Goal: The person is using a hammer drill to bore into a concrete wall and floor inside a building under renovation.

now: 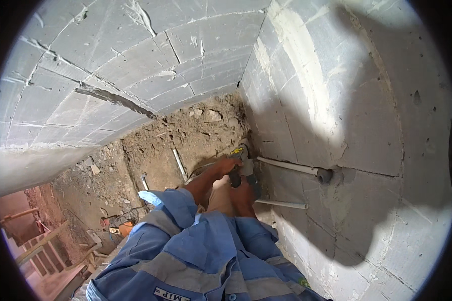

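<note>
Both hands grip a dark grey power tool [249, 165] with a yellow label, low in the corner beside the right wall. My left hand [228, 165] is closed around its upper part. Nearer to me, my right hand [242, 191] is wrapped at its rear end, with the fingers partly hidden. The tool's tip is dark and blurred against the dirt, so its exact kind cannot be made out. Just right of the tool, a pale pipe [286, 164] runs to a grey fitting [325, 175] at the wall, and a second white pipe [282, 203] lies nearer to me.
Grey block walls rise ahead [135, 75] and at right [366, 150], with a large shadow on the right one. Rough dirt floor [153, 150] holds stones and an upright white pipe [180, 164]. At lower left are cables, an orange object [126, 229] and wooden boards [42, 244].
</note>
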`<state>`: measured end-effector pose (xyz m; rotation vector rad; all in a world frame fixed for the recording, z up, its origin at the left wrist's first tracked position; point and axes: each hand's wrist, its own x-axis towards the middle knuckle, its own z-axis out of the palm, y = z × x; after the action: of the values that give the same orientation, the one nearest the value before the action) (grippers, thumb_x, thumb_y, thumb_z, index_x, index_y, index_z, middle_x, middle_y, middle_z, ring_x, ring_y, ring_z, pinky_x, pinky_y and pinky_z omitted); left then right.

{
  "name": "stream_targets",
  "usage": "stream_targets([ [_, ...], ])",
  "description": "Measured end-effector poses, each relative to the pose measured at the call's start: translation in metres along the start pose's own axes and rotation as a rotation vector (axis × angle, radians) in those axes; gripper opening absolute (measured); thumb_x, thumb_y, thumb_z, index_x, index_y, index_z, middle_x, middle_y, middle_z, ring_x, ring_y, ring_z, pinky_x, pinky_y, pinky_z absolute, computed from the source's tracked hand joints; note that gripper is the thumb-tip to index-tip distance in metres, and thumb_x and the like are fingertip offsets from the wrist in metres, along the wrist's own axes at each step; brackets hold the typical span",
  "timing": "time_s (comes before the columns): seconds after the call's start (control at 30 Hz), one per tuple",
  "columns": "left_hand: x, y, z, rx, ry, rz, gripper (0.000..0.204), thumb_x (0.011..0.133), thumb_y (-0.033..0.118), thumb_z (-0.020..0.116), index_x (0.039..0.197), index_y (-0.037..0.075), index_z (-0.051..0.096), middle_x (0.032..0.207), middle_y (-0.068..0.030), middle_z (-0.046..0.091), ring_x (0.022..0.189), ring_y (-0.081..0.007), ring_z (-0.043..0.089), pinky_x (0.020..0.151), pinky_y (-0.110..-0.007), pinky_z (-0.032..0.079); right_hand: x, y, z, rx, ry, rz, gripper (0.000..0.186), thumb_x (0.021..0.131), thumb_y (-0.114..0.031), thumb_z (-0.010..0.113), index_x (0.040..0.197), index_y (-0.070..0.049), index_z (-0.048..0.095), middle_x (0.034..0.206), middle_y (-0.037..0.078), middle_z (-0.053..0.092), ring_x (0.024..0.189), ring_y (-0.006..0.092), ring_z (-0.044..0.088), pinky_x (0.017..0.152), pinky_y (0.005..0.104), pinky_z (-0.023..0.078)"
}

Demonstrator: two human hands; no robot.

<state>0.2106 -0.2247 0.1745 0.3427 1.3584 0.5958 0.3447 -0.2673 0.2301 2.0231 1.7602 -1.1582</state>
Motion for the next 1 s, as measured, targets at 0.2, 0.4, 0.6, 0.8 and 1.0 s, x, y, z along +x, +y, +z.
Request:
stream_targets([
  [0.2, 0.019, -0.017, -0.015, 0.018, 0.018, 0.158, 0.027, 0.076, 0.020, 0.072, 0.089, -0.003, 0.066, 0.080, -0.0089, 0.065, 0.066, -0.0198, 0.061, 0.065, -0.032, 0.051, 0.008, -0.007, -0.018, -0.056, -0.052, -0.094, 0.060, 0.077, -0.032, 0.065, 0.133, -0.018, 0.049, 0.103, 0.020, 0.067, 0.100, 0.0380, 0.064, 0.085, 0.0465, 0.050],
  [0.4, -0.043, -0.045, 0.019, -0.179, 0.000, -0.017, 0.042, 0.072, 0.024, 0.074, 0.101, -0.004, 0.062, 0.088, -0.0092, 0.063, 0.077, -0.0182, 0.059, 0.070, -0.033, 0.047, -0.046, 0.013, -0.035, -0.121, -0.134, -0.057, 0.064, 0.073, -0.033, 0.069, 0.132, -0.015, 0.050, 0.097, 0.019, 0.069, 0.093, 0.0379, 0.066, 0.082, 0.0445, 0.051],
  [0.6, -0.058, -0.046, 0.016, -0.176, 0.031, 0.068, 0.029, 0.076, 0.020, 0.072, 0.093, -0.002, 0.065, 0.079, -0.0095, 0.065, 0.071, -0.0188, 0.064, 0.068, -0.032, 0.051, -0.058, 0.014, -0.023, -0.159, -0.101, -0.052, 0.061, 0.075, -0.031, 0.068, 0.130, -0.013, 0.049, 0.090, 0.019, 0.069, 0.088, 0.0377, 0.067, 0.078, 0.0489, 0.051],
  [0.8, -0.030, -0.031, -0.015, -0.273, -0.170, -0.015, 0.030, 0.083, 0.022, 0.067, 0.103, 0.000, 0.062, 0.087, -0.0106, 0.067, 0.080, -0.0213, 0.067, 0.074, -0.034, 0.054, -0.035, -0.007, -0.015, -0.156, -0.096, -0.084, 0.056, 0.077, -0.030, 0.065, 0.126, -0.009, 0.050, 0.093, 0.022, 0.068, 0.089, 0.0406, 0.066, 0.080, 0.0494, 0.051],
  [1.0, 0.004, -0.043, -0.030, -0.409, -0.253, 0.024, 0.034, 0.086, 0.026, 0.065, 0.106, -0.001, 0.062, 0.089, -0.0110, 0.067, 0.080, -0.0221, 0.067, 0.075, -0.034, 0.054, -0.018, -0.016, -0.018, -0.129, -0.102, -0.131, 0.059, 0.077, -0.032, 0.065, 0.129, -0.011, 0.048, 0.098, 0.024, 0.067, 0.093, 0.0405, 0.065, 0.081, 0.0487, 0.051],
])
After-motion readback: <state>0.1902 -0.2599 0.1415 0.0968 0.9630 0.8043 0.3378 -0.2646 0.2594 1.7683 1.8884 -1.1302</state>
